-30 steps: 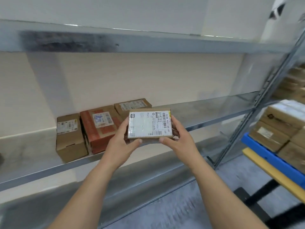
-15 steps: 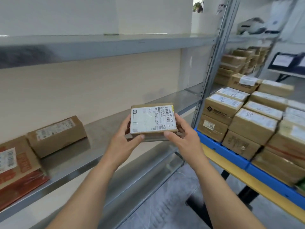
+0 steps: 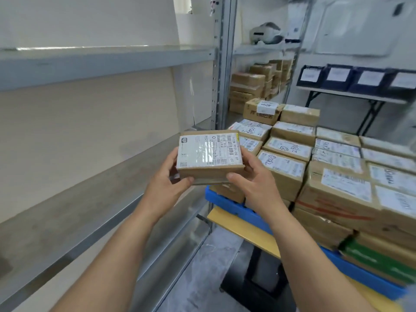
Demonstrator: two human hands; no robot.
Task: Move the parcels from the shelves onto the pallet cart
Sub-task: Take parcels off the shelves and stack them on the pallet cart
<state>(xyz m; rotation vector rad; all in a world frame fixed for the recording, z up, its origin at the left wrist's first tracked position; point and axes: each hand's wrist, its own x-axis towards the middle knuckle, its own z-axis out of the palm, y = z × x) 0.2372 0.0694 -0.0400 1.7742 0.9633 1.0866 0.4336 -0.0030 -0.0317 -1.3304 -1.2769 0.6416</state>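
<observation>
A small brown cardboard parcel (image 3: 210, 157) with a white shipping label on top is held in mid-air at the centre of the view. My left hand (image 3: 167, 184) grips its left side and my right hand (image 3: 253, 180) grips its right side, thumbs on the near face. The parcel hangs just left of the pallet cart (image 3: 227, 204), whose blue pallet lies on a yellow deck and carries several stacked labelled parcels (image 3: 337, 174). The metal shelf (image 3: 94, 199) beside me on the left shows no parcels in this view.
A steel upright (image 3: 221, 64) stands between this shelf bay and a further bay holding more brown boxes (image 3: 258, 84). A folding table with dark blue bins (image 3: 360, 77) stands at the back right. Grey floor (image 3: 202, 266) shows between shelf and cart.
My view has swung right from the shelf to the pallet cart. The parcel, held in both hands, has travelled right with it; the shelf's other parcels have left the view.
</observation>
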